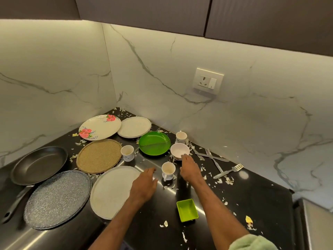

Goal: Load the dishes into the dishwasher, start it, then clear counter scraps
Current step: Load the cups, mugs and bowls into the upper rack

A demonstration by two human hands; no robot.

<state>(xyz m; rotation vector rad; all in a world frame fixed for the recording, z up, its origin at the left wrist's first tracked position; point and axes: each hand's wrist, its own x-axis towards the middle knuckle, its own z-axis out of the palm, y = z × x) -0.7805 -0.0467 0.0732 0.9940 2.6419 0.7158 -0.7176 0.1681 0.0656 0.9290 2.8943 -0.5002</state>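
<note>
- The left hand [146,184] hangs low over the far rim of the large white plate [111,192]. Its fingers are stretched forward and loose, and it holds nothing.
- The right hand [189,168] reaches to the white bowl [179,149], fingers extended, with the tips at the bowl's near rim (I cannot tell whether they touch it).
- Between the two hands stands a white cup [168,170], upright.
- All the dishes lie on the black counter [252,195]:
  - a green divided plate [154,143] just beside the bowl
  - a second cup [127,152] to its left
  - a third cup [181,137] near the wall
  - a floral plate [100,127] and a smaller white plate [134,127] in the corner
- Further left sit a round woven mat [99,156], a grey speckled plate [57,199] and a dark frying pan [38,165].
- The cutlery [216,159] lies crossed to the right of the bowl.
- A small green square tub [187,210] sits between the forearms.
- Pale scraps [228,181] are scattered across the counter.
</note>
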